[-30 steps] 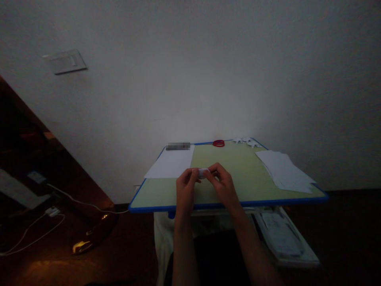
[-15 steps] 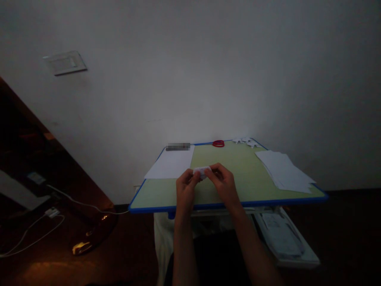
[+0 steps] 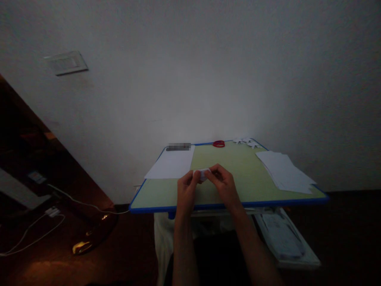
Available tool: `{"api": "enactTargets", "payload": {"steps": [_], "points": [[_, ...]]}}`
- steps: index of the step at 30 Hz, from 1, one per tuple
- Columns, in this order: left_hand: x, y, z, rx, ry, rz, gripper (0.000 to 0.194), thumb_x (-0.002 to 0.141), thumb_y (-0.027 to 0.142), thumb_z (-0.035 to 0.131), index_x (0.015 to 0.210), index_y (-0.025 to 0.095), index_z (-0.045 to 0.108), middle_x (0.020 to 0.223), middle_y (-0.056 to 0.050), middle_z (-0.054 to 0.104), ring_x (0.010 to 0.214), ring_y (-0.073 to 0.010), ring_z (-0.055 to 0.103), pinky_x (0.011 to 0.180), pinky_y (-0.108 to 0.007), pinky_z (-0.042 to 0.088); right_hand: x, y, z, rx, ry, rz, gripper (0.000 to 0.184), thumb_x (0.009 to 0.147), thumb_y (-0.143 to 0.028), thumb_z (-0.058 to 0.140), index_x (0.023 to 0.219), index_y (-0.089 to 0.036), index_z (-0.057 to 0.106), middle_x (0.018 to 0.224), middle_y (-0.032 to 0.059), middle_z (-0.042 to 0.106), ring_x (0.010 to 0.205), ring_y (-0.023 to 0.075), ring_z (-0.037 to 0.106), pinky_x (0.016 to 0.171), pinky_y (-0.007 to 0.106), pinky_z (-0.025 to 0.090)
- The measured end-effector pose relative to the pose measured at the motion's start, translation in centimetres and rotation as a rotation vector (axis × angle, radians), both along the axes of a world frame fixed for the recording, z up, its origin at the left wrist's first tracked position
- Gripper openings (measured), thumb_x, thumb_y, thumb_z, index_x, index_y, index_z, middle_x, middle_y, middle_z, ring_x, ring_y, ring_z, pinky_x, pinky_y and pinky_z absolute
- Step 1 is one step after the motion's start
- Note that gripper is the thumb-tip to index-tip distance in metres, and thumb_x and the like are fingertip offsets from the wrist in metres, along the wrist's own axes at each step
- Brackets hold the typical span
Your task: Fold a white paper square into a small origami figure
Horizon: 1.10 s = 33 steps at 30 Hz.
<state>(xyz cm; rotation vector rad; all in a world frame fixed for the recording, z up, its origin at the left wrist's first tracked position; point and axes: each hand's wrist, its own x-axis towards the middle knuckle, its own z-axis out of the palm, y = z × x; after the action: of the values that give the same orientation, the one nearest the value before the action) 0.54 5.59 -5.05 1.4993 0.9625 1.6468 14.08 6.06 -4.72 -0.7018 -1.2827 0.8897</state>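
Note:
Between my two hands is a small folded piece of white paper [image 3: 203, 174], held up over the near middle of the table. My left hand [image 3: 187, 190] pinches its left side with thumb and fingers. On the right side, my right hand [image 3: 224, 184] grips it the same way, thumb in front. The fingers behind the paper are partly hidden, and its exact folds are too dim to make out.
The pale green table [image 3: 238, 167] has a blue edge. White sheets [image 3: 171, 163] lie on its left, a paper stack [image 3: 282, 171] on its right. Red-handled scissors [image 3: 218, 143] and small folded papers [image 3: 246, 142] are at the back. An open drawer [image 3: 285, 238] juts out below right.
Both hands stay nearly in place with the paper between them. The paper's visible face has tilted slightly, and the thumbs have shifted a little.

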Motion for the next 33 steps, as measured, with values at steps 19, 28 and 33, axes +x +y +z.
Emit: {"api": "enactTargets", "payload": {"steps": [19,28,33], "points": [[0.0,0.1,-0.4,0.04,-0.065,0.02,0.042,0.092,0.052,0.066,0.069,0.015,0.065,0.068,-0.001,0.059,0.07,-0.015,0.051,0.067,-0.026,0.04,-0.1,-0.3,0.0,-0.001,-0.01,0.026,0.024,0.085,-0.043,0.075,0.08,-0.021,0.067,0.075,0.0003,0.07,0.074,0.0196,0.067,0.071,0.031,0.051],[0.1,0.2,-0.4,0.01,-0.037,0.025,0.04,0.091,0.05,0.067,0.072,0.016,0.068,0.069,-0.001,0.062,0.071,-0.015,0.054,0.068,-0.025,0.042,0.0,-0.5,0.2,0.026,0.006,0.021,0.025,0.086,-0.042,0.074,0.076,-0.021,0.067,0.073,-0.0011,0.068,0.072,0.0176,0.064,0.071,0.029,0.05],[0.1,-0.5,0.3,0.008,-0.005,-0.029,0.032,0.088,0.044,0.073,0.073,0.015,0.071,0.068,0.0,0.064,0.068,-0.0141,0.054,0.068,-0.025,0.042,-0.1,-0.2,0.0,0.009,0.036,-0.009,0.023,0.085,-0.043,0.076,0.08,-0.021,0.07,0.075,-0.0004,0.069,0.072,0.0178,0.065,0.071,0.03,0.051]]}}
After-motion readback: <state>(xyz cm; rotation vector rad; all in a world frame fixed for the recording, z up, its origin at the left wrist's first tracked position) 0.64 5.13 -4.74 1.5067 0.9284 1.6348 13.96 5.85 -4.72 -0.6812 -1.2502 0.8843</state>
